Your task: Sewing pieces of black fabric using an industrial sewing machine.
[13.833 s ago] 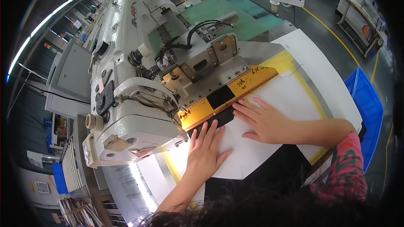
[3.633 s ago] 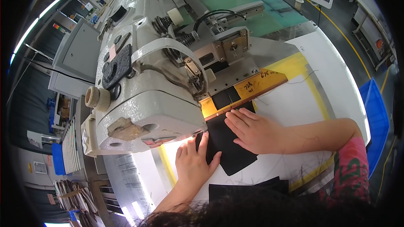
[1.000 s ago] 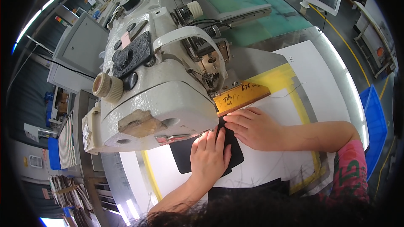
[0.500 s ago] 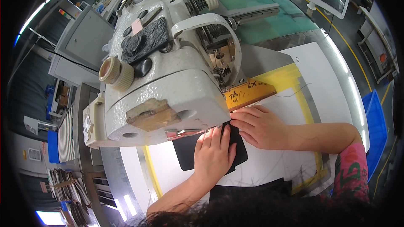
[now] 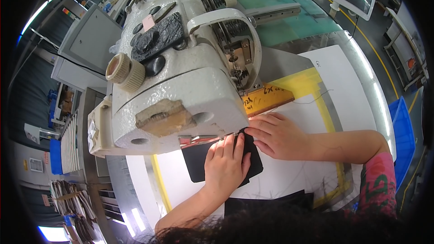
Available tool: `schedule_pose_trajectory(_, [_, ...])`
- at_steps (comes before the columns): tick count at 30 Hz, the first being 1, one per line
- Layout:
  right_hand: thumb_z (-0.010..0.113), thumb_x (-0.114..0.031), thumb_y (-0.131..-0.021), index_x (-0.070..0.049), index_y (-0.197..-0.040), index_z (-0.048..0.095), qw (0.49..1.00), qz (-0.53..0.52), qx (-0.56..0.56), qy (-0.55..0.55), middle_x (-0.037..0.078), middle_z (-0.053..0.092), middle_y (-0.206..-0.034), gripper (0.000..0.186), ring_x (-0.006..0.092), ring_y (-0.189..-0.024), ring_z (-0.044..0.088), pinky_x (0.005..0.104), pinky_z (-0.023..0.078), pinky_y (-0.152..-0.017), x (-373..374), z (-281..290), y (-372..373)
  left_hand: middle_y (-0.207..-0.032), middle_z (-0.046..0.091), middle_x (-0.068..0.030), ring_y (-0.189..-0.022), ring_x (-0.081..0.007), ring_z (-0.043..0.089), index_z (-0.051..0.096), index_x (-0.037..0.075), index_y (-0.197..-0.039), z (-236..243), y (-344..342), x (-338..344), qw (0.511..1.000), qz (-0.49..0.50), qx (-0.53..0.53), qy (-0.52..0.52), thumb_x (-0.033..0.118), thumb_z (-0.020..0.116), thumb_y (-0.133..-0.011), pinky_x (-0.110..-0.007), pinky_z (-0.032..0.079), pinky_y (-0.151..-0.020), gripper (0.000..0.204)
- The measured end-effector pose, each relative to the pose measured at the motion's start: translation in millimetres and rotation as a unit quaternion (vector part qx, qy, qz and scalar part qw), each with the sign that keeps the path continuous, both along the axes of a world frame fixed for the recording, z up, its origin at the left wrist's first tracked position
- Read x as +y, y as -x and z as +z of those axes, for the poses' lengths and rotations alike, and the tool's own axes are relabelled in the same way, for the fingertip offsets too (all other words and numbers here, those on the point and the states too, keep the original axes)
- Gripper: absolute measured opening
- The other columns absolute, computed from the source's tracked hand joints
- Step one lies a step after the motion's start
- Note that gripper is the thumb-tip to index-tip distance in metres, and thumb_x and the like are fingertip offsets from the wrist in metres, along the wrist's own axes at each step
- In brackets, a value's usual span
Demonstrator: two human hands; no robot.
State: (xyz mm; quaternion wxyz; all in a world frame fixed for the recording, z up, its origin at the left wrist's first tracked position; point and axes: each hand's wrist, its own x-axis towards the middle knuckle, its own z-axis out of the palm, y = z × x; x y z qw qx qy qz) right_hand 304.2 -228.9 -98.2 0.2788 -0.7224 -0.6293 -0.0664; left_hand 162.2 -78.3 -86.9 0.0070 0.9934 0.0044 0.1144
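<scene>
A flat black piece with rounded corners [image 5: 193, 166], perhaps fabric or leather, lies partly under the head of a white sewing machine [image 5: 208, 83]. My left hand [image 5: 224, 166] rests on it, fingers stretched toward the machine and the thumb apart. From the right, my right hand [image 5: 280, 136] reaches to the piece's right edge with its fingers extended. Its fingertips are close to the near end of a yellow block with handwriting [image 5: 266, 100]. The machine's head hides the needle area and the far edge of the black piece.
White sheeting edged with yellow tape [image 5: 332, 135] covers the work surface. Another black piece [image 5: 271, 203] lies near my body, partly behind hair. A blue bin [image 5: 402, 131] stands at the right, and a green glass-like panel [image 5: 289, 16] lies beyond the machine.
The black piece and my left hand have shifted slightly left. My right hand has barely moved and keeps its pose. The view itself has tilted a little.
</scene>
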Motion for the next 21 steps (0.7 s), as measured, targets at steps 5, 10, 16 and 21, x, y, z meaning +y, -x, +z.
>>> schedule_pose_trajectory(5, [0.062, -0.018, -0.083, -0.002, -0.111, 0.060, 1.000, 0.002, 0.008, -0.026, 0.007, 0.056, -0.114, 0.032, 0.0217, -0.113, 0.051, 0.0366, 0.042, -0.097, -0.8, -0.9, -1.4, -0.129, 0.052, -0.0112, -0.108, -0.0271, 0.056, 0.055, 0.010, -0.126, 2.9, -2.1, -0.7, 1.000, -0.010, 0.001, -0.008, 0.030, 0.064, -0.079, -0.036, 0.042, -0.093, 0.052])
schedule_pose_trajectory(10, [0.064, -0.018, -0.081, -0.003, -0.101, 0.060, 0.999, 0.009, -0.035, -0.017, 0.009, 0.056, -0.108, 0.025, 0.0223, -0.110, 0.052, 0.0356, 0.042, -0.096, -3.5, -3.4, -3.0, -0.113, 0.059, -0.0129, -0.102, -0.0261, 0.057, 0.058, 0.004, -0.121, 7.4, -3.9, -2.5, 0.999, -0.018, -0.020, -0.017, 0.028, 0.065, -0.080, -0.037, 0.044, -0.091, 0.048])
schedule_pose_trajectory(16, [0.067, -0.014, -0.080, -0.006, -0.098, 0.061, 0.999, 0.004, 0.018, -0.046, 0.005, 0.057, -0.100, 0.020, 0.0232, -0.094, 0.057, 0.0359, 0.047, -0.083, -6.2, -2.0, -4.2, -0.124, 0.054, -0.0117, -0.107, -0.0284, 0.054, 0.054, 0.008, -0.126, 6.5, -3.5, -5.9, 1.000, -0.003, -0.011, 0.013, 0.025, 0.064, -0.080, -0.038, 0.042, -0.093, 0.050])
schedule_pose_trajectory(21, [0.068, -0.018, -0.080, -0.007, -0.095, 0.063, 0.983, 0.158, 0.061, -0.064, 0.006, 0.059, -0.099, 0.019, 0.0219, -0.092, 0.058, 0.0354, 0.047, -0.083, -15.7, 5.2, 5.6, -0.117, 0.058, -0.0086, -0.105, -0.0230, 0.057, 0.060, 0.006, -0.109, 22.9, 6.9, 0.9, 0.996, -0.025, -0.009, 0.085, 0.020, 0.069, -0.078, -0.038, 0.043, -0.093, 0.035])
